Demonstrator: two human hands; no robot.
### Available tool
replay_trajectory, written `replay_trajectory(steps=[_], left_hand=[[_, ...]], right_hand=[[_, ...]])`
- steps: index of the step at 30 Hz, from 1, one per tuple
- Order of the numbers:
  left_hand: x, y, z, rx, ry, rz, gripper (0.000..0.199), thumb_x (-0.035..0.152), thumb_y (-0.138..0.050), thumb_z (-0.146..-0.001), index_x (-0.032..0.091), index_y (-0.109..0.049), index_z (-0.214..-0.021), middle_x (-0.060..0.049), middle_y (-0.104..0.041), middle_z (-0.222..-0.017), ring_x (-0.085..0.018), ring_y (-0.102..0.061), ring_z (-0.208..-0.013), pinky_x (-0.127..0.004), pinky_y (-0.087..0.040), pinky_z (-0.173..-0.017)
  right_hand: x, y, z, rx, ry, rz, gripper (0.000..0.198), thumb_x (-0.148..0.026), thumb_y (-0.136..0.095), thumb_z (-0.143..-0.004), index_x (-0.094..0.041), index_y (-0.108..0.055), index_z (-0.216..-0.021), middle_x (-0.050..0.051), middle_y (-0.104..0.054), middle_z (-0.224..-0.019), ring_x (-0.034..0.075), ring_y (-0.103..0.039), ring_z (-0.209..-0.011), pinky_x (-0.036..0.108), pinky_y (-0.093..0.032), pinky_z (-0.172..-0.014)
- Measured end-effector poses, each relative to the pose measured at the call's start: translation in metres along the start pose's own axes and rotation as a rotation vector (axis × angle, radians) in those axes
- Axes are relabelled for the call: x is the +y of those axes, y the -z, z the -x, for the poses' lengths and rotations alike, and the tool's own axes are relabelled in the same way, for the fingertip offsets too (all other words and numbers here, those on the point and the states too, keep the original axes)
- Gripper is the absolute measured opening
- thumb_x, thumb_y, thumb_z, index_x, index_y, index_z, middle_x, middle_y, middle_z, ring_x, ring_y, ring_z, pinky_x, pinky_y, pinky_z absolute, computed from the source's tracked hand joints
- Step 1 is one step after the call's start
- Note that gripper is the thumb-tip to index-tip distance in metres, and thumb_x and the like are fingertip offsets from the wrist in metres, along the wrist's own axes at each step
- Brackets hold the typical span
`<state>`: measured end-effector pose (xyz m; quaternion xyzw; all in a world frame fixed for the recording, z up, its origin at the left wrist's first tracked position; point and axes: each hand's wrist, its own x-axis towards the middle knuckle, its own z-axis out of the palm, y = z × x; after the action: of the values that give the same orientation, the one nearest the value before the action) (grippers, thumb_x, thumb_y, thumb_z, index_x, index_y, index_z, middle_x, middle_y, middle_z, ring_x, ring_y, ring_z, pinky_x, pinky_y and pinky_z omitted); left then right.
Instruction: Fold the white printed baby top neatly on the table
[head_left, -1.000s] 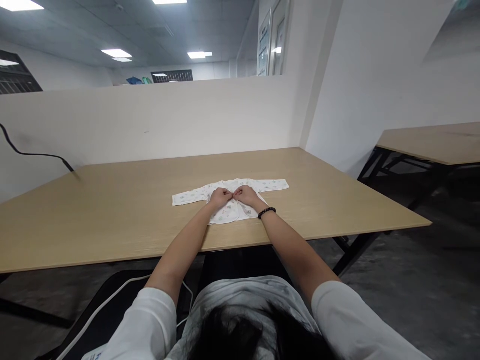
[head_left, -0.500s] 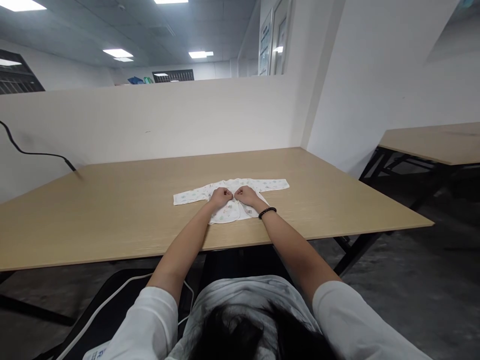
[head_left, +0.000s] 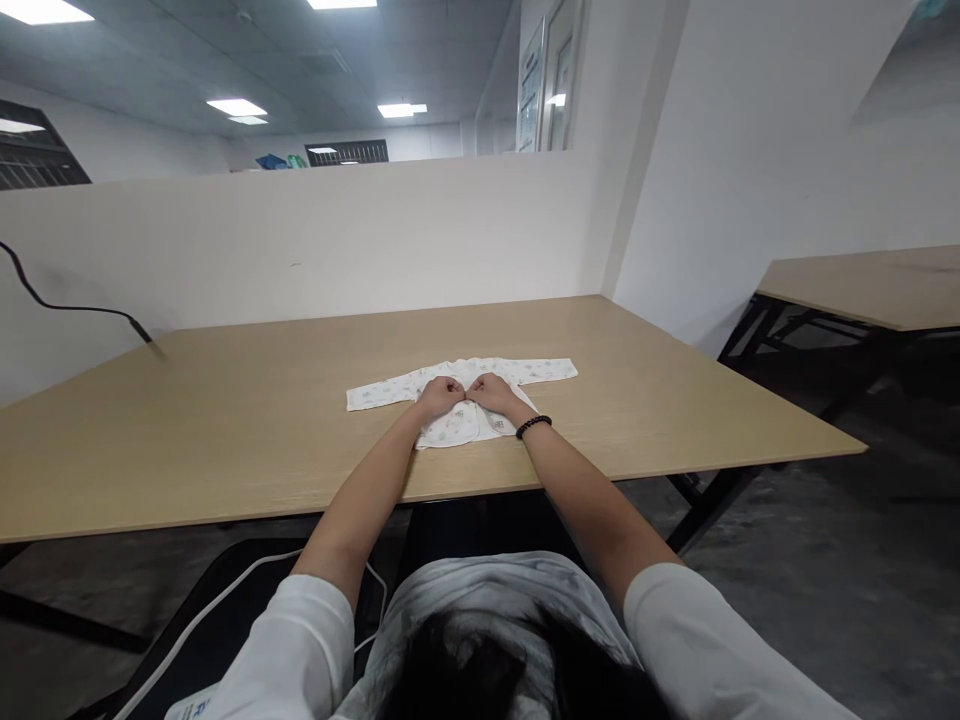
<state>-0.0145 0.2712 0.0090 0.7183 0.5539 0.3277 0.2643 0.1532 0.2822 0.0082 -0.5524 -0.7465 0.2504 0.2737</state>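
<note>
An office: partition wall (head_left: 300, 240), wooden desks (head_left: 225, 440), ceiling light panels (head_left: 232, 106).

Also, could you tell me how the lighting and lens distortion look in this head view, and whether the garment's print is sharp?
Head view: even ceiling-panel light, no glare on the light wooden table; wide lens bows the table edges; the small white printed baby garment is too small for its print to read; left hand and right hand rest curled on it, casting only faint shadows.
</note>
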Motion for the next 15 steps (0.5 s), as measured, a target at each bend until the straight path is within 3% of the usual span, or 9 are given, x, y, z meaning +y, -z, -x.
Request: replay_trajectory(steps=[15], left_hand=[[0.0025, -0.0021, 0.0000, 0.035, 0.019, -0.069, 0.007, 0.025, -0.064, -0.065, 0.018, -0.064, -0.065, 0.002, -0.061, -0.061, -0.014, -0.054, -0.063, -0.024, -0.038, -0.057]], right_hand=[[-0.0059, 0.0034, 0.0024, 0.046, -0.028, 0.039, 0.020, -0.027, -0.050, -0.076, -0.016, -0.055, -0.060, -0.003, -0.045, -0.052, 0.011, -0.043, -0.057, 0.023, -0.026, -0.053]])
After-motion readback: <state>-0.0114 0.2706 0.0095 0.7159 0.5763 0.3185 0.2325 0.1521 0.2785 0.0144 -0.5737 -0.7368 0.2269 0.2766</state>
